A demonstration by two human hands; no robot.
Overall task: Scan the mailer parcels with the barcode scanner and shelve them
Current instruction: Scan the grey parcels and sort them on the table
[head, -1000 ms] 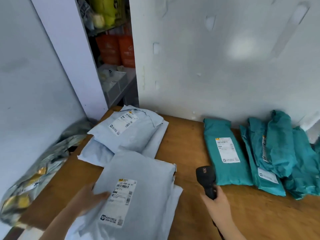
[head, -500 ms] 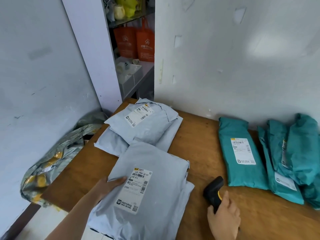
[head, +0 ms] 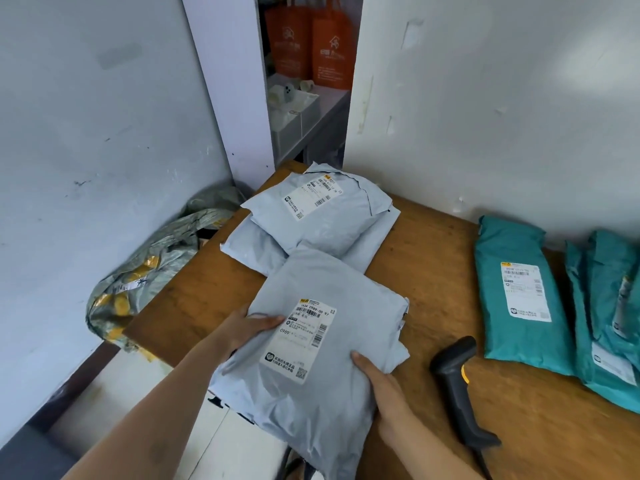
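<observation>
the left hand (head: 242, 329) and the right hand (head: 381, 382) grip the grey plastic mailer parcel (head: 311, 278) by its sides, thumbs on top, over the near edge of the brown wooden table (head: 433, 271); the black barcode scanner (head: 453, 375) lies free beside it

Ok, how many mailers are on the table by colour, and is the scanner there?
Grey mailers: 3, the nearest held by the left hand and right hand.
Teal mailers: 3 in view, frame edge may hide more.
Barcode scanner: 1, lying on the table.
Total: 7.
</observation>
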